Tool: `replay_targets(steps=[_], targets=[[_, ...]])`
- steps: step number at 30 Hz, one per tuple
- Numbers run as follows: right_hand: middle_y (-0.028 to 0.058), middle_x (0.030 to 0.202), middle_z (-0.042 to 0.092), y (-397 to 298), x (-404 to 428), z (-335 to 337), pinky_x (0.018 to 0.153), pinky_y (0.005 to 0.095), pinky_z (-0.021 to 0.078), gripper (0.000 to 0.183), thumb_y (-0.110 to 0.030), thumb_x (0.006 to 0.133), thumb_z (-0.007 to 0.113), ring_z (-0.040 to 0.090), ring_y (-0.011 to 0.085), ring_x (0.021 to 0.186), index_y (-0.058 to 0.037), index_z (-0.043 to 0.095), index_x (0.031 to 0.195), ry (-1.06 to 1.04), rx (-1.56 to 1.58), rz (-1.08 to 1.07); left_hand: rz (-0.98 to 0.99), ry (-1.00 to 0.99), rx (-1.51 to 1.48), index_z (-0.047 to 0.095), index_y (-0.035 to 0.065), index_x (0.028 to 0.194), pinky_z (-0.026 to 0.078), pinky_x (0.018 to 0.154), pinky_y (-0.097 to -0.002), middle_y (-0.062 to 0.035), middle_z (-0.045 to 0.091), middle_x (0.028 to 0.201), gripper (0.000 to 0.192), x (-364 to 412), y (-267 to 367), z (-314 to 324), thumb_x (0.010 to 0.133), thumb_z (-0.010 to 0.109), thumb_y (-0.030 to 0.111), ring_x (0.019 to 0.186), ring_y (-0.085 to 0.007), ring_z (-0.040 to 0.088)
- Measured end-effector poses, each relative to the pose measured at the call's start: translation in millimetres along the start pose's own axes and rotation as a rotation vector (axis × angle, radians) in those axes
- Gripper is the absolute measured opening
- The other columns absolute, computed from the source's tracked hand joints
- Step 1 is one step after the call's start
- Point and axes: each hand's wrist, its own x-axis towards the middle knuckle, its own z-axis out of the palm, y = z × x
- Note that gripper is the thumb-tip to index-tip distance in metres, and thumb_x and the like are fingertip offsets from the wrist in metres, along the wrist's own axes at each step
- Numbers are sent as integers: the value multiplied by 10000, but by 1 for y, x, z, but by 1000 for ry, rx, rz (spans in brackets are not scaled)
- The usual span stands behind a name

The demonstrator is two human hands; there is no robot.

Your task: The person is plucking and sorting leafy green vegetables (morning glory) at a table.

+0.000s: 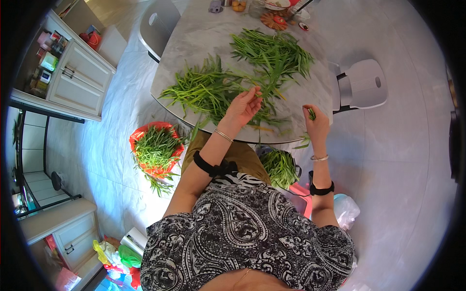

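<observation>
Long-stemmed leafy greens lie on the marbled table in two heaps, a left heap and a far right heap, which meet in the middle. My left hand is over the near side of the greens, thumb and forefinger together at a thin green stem or leaf. To the right, near the table's edge, my right hand is closed round a small bunch of green pieces. Below it a loose leafy sprig hangs by the edge. Cut or broken greens fill a container beside my lap.
On the floor at left, a red plastic bag holds more greens, some spilled beside it. Grey chairs stand left and right of the table. Jars, a bowl and a brown slatted trivet are at its far end. A white plastic bag lies behind my right arm.
</observation>
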Motion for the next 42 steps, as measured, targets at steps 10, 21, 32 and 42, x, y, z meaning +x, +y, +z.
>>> replay_targets(steps=[10, 21, 32, 42], targets=[[-21, 681, 560, -39, 20, -11, 452, 216, 325, 133, -139, 797, 618, 402, 48, 502, -45, 614, 891, -372, 1065, 393, 30, -82, 210, 598, 43, 991, 475, 593, -221, -6, 595, 755, 196, -17, 3, 13, 850, 580, 178, 643, -88, 552], [-39, 616, 488, -49, 14, -1, 435, 184, 275, 223, -255, 805, 627, 381, 23, 497, -36, 610, 842, -964, 931, 316, 63, -58, 632, 640, 26, 887, 427, 537, -202, -3, 591, 690, 172, -27, 0, 26, 803, 644, 175, 563, -69, 518], [-11, 660, 536, -46, -1, 22, 423, 180, 242, 160, -203, 832, 569, 349, 25, 485, -50, 603, 864, -998, 1013, 410, 311, 23, 962, 636, -8, 812, 420, 484, -214, -17, 574, 622, 148, -31, -13, 39, 801, 624, 140, 528, -75, 510], [35, 645, 556, -44, -5, 23, 394, 190, 250, 131, -136, 823, 511, 362, 46, 433, -23, 574, 810, -964, 1120, 504, 137, 18, 875, 640, 20, 861, 426, 529, -235, -15, 590, 710, 166, -25, -14, 32, 827, 604, 178, 619, -84, 529]])
